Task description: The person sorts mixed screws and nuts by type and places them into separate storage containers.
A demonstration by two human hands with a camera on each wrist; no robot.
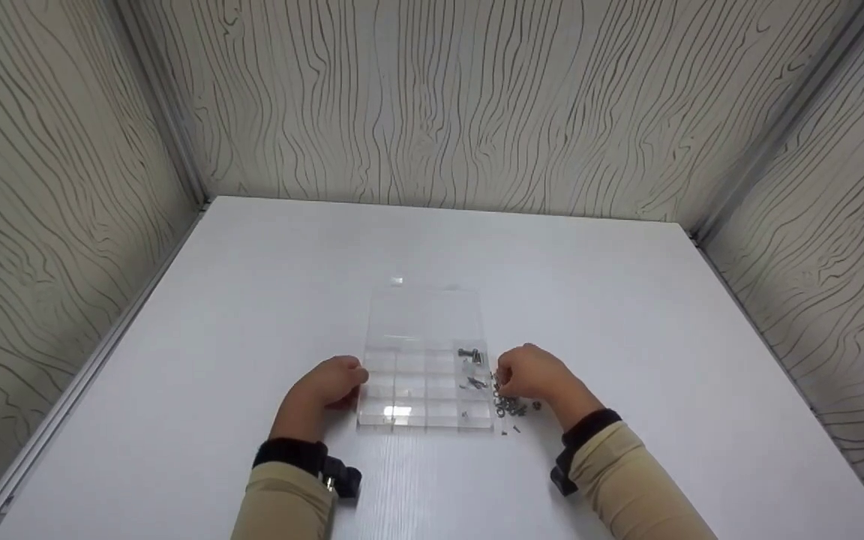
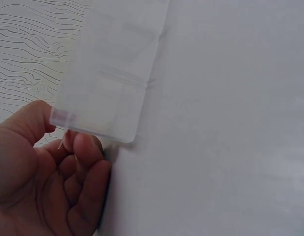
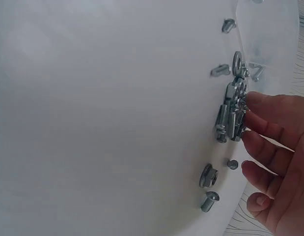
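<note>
The pile of screws [image 1: 508, 405] lies on the counter [image 1: 627, 315] just at the right hand [image 1: 533, 379], touching its fingertips [image 3: 255, 105] and between that hand and the right wall of the clear box [image 1: 424, 375]. The right hand is far nearer to it than the left hand [image 1: 327, 390], which sits across the box at its left wall. In the right wrist view the right fingers are loosely bent, their tips resting on the pile's thickest clump; whether they pinch any piece I cannot tell. The left fingers [image 2: 85, 152] are curled, with the thumb up against the box's near left corner, steadying it.

The pile is small bright-metal hardware: short screws, nuts and washers, some clumped, a few scattered nearer the counter's front edge. More such pieces lie in the box's right-hand compartments; its lid lies open toward the back edge.
</note>
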